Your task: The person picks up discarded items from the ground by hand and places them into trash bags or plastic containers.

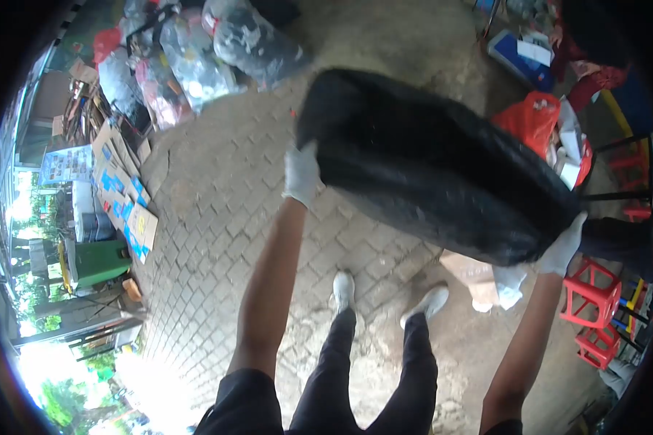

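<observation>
Overhead, gloved hands, left (301, 174) and right (564, 246), on black sack (428, 167).

A large filled sack (428, 163) hangs above the paved ground (218, 217), lying across from upper left to lower right between the hands, with the left hand (301, 174) at its left end and the right hand (564, 246) at its lower right end. Below the sack are the person's two shoes (343, 288), with a piece of cardboard (468, 272) just right of them. Bags of bottles (196, 61) lie far left behind the sack, flattened boxes (123, 188) along the left edge, stools (595, 293) on the right.
</observation>
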Demonstrator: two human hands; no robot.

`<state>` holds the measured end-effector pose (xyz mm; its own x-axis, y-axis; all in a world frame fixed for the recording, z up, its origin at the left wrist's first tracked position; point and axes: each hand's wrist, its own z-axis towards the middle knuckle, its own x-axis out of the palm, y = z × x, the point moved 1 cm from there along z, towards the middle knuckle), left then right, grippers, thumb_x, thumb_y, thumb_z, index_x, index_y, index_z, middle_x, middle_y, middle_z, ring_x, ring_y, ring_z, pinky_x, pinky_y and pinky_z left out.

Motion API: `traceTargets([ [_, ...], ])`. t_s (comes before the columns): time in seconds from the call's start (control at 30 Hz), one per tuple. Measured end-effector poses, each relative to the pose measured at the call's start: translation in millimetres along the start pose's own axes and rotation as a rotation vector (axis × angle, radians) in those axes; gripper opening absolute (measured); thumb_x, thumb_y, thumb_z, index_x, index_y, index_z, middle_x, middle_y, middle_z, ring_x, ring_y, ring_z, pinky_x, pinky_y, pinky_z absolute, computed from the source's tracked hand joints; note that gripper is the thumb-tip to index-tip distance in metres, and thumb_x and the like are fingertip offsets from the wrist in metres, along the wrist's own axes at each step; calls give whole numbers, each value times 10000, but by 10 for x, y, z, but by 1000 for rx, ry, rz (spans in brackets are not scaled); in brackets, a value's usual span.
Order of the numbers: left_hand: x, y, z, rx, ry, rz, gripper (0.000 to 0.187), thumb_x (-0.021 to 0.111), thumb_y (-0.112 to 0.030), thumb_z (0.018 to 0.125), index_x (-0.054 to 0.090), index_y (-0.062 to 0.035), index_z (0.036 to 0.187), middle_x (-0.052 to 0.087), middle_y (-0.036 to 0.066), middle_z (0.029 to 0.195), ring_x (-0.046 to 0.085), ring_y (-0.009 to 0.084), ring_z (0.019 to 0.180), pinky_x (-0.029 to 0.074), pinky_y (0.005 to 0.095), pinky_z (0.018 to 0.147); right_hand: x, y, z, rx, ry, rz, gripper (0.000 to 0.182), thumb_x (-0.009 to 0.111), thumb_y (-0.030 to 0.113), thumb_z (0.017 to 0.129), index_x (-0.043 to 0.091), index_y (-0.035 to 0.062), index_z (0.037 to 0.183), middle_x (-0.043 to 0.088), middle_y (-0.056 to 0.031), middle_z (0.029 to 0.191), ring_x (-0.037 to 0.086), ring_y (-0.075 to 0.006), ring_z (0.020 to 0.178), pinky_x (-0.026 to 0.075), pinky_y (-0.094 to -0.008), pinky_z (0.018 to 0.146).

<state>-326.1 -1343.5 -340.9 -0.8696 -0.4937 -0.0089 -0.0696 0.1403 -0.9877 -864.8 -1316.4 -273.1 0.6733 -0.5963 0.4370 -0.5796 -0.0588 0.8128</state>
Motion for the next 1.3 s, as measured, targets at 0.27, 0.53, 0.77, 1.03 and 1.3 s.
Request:
traceTargets([
  [0.27,52,-440,-473,184,415,648,805,738,-421,944,429,82,1491,567,310,1441,543,384,1379,426,410,1130,-1570,-328,-50,-60,7,24,834,430,641,1064,419,-32,1556,500,-138,1568,529,-313,1387,385,-434,1217],
  [0.53,-1960,-1023,-1089,-139,370,837,815,685,-439,989,374,46,1565,498,254,1553,463,343,1463,342,400,1216,-2127,-714,-530,232,-298,-155,938,406,761,1001,403,29,1588,483,-124,1600,493,-343,1428,357,-467,1231],
  [0.77,-3375,-2084,-2162,-96,-104,541,759,675,-499,977,504,25,1498,573,247,1486,531,333,1399,409,389,1159,-1409,-124,-233,43,-535,-491,821,528,644,1010,496,-4,1514,562,-178,1512,557,-321,1355,411,-485,1167],
  [1.03,-3848,-2616,-4361,-202,-509,252,595,646,-407,1014,593,36,1407,674,149,1337,589,244,1278,452,372,1072,-256,785,124,-389,-452,-1507,888,697,591,887,403,117,1578,593,-201,1448,639,-418,1220,547,-560,957],
  [1.3,-4464,-1738,-6449,-445,-872,46,678,642,-534,972,556,-85,1472,623,111,1415,586,289,1246,466,451,947,1099,98,-1207,-754,450,-1628,741,665,300,976,367,-35,1566,393,-309,1595,382,-430,1492,340,-497,1226],
])
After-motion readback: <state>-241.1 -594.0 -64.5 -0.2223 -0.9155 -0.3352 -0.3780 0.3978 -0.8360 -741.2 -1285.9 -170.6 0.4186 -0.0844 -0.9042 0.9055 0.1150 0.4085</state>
